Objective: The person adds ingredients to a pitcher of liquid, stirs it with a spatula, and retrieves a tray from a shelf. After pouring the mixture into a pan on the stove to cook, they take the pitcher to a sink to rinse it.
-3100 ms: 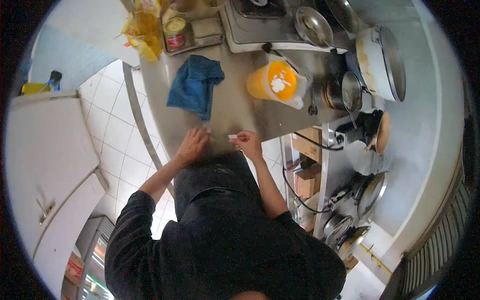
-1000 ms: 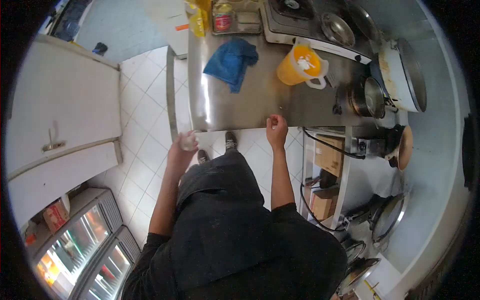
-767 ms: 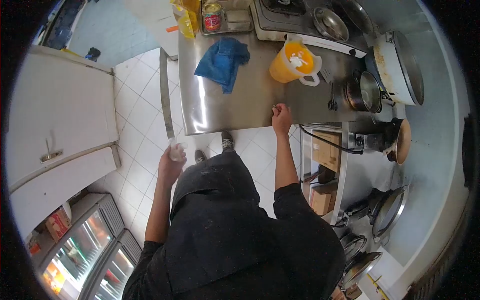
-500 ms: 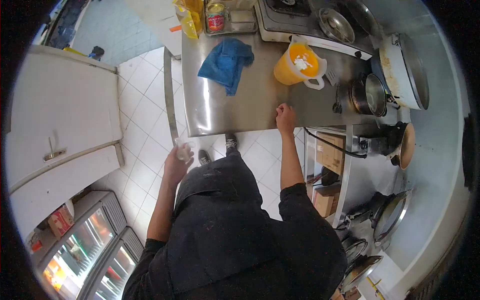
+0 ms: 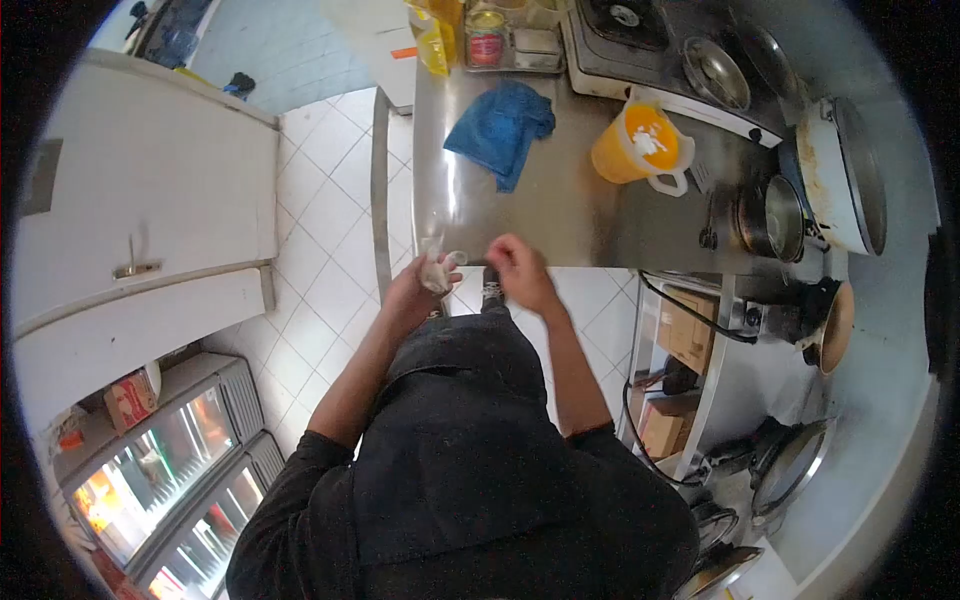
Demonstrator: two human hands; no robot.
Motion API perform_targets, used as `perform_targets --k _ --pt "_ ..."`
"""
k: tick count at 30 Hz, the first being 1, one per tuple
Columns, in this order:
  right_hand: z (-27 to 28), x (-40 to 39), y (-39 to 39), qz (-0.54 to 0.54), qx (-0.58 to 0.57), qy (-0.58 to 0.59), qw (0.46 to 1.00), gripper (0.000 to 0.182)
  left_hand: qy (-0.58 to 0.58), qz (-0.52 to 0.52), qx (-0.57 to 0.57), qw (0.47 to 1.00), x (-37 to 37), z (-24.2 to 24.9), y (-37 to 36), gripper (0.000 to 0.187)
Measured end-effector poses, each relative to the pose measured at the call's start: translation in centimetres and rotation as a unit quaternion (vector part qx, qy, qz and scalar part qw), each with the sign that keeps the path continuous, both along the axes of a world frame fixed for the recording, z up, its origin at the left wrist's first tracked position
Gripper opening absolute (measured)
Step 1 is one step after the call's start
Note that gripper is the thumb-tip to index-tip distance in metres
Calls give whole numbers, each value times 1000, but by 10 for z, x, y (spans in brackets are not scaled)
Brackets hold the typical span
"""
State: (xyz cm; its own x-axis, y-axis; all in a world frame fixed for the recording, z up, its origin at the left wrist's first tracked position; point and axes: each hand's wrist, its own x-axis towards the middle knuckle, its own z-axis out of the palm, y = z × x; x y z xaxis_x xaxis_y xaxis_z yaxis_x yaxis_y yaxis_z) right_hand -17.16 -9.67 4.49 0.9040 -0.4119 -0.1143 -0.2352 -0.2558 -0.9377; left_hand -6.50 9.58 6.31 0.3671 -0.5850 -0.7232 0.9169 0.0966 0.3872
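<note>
Near the front left corner of the steel counter (image 5: 560,225), my left hand (image 5: 408,296) is closed around a small see-through plastic bag (image 5: 436,268) with something whitish in it. My right hand (image 5: 520,272) is just to its right, fingers curled and pressed together, slightly blurred; whatever it may hold is hidden. The two hands are apart. Farther back on the counter stands a plastic measuring jug (image 5: 628,155), filled with orange liquid and topped by a white heap. A crumpled blue cloth (image 5: 502,130) lies to the jug's left.
A tray (image 5: 535,68) with a red can (image 5: 487,40) sits at the back, beside a gas stove (image 5: 600,80). Pots (image 5: 782,215), a fork and a dark utensil (image 5: 709,225) are on the right. Below are shelves with boxes (image 5: 685,330). Glass-door fridges (image 5: 165,480) stand lower left.
My right hand has moved left, off the counter, towards my left hand. My left hand has come up and right with the plastic bag. The whole view has shifted slightly.
</note>
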Motion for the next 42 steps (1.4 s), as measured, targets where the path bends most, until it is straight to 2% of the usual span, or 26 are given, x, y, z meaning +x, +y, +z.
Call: perform_targets --k 1,2,5,7,9,10,11,13,15,17,19,23,25,27,28,31,32,33,34,35,37,38,39,40,41,42 --pt "40 12 22 37 -3 28 999 14 -24 -10 3 1000 1 -1 -1 41" --pt "60 22 40 77 -112 -26 990 12 -48 -19 4 999 2 -4 1 44" --pt "77 47 85 90 -253 57 962 13 -113 -58 86 988 7 18 10 44" --pt "82 64 103 97 -266 55 958 13 -158 -75 94 980 20 3 32 39" --pt "80 83 123 94 -262 49 959 13 -257 -105 157 948 32 -7 58 46" --pt "65 95 133 97 -274 48 956 20 -288 -113 156 938 39 -15 75 47" --pt "66 108 143 93 -261 52 960 23 -318 -120 156 927 49 -18 93 50" --pt "69 134 166 86 -230 64 967 29 -274 -167 101 942 74 10 124 54" --pt "62 166 190 148 -139 113 973 35 -317 -140 114 931 95 13 159 57" --pt "38 191 216 207 -73 135 966 38 -434 -180 208 858 117 40 193 57" --pt "16 222 236 256 -36 118 959 38 -460 -201 171 848 142 16 226 57" --pt "36 281 243 298 -34 182 936 45 -351 -200 222 887 195 -2 258 54" --pt "44 312 233 265 -72 180 945 43 -323 -91 134 933 223 -84 271 46" --pt "34 344 218 223 -93 167 956 41 -87 -16 4 996 273 -36 270 41" --pt "25 361 209 202 -98 159 961 41 -38 16 -94 995 297 -61 273 37" --pt "-31 406 176 153 -88 177 968 43 -152 -120 7 981 377 -54 279 34" --pt "-44 425 168 150 -116 223 956 44 -264 -237 55 933 412 -48 278 33" --pt "-58 444 157 146 -146 270 941 45 -367 -346 103 858 446 -41 275 32" --pt "-80 461 146 146 -155 288 934 45 -240 -247 91 934 472 -35 267 34" --pt "-103 477 134 147 -166 309 925 46 -206 -215 55 953 499 -40 261 35" --pt "-148 516 107 204 -237 347 884 45 -144 -148 -18 978 565 -58 248 37" --pt "-156 541 94 207 -212 368 882 45 -173 -159 -39 971 601 -69 241 40" --pt "-160 562 84 211 -183 391 877 45 -204 -212 52 954 639 -117 237 40" --pt "-165 580 75 216 -154 415 870 44 -213 -188 30 958 670 -85 226 39" --pt "-169 595 68 165 -113 400 894 41 -222 -162 7 962 708 -53 211 39" --pt "-173 612 60 114 -74 383 914 39 -209 -143 15 967 742 -50 201 35"
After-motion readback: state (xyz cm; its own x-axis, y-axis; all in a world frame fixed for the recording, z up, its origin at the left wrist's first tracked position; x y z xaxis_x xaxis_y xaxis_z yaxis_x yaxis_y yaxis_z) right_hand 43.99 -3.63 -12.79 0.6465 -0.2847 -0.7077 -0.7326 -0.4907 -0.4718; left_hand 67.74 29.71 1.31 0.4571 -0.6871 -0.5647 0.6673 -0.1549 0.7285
